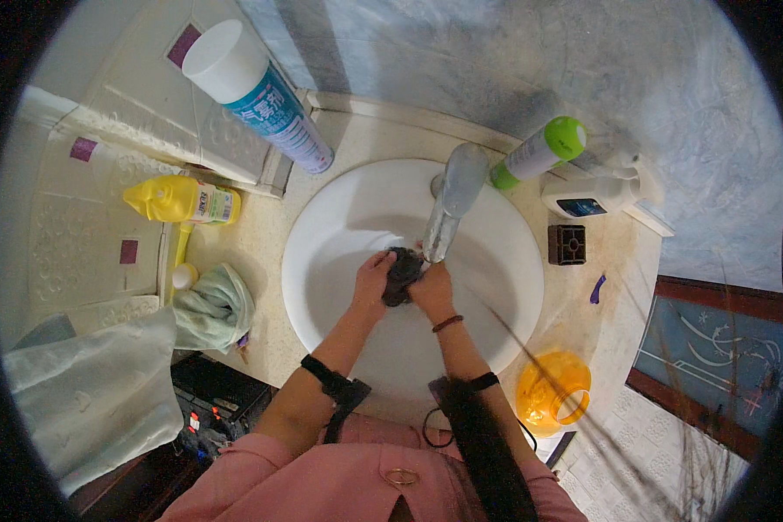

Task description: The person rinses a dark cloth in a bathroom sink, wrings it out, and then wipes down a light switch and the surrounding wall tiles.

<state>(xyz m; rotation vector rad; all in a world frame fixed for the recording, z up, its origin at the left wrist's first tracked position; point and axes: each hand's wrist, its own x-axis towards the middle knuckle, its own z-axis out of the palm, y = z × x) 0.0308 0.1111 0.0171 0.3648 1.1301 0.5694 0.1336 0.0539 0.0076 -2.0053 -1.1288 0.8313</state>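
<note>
Both hands are low over a white oval sink, beneath the mouth of a metal faucet. Between them is a small dark, crumpled bundle that looks like wet cloth; its exact kind does not show. My left hand grips the bundle from the left, thumb and fingers curled onto it. On the other side my right hand is closed on its right edge, right under the faucet's end. Some of the right fingertips are hidden by the faucet and the bundle.
Around the sink stand a white-and-blue spray can, a yellow bottle, a green-capped can, a white bottle, a dark square holder and an orange translucent container. A pale green towel lies left.
</note>
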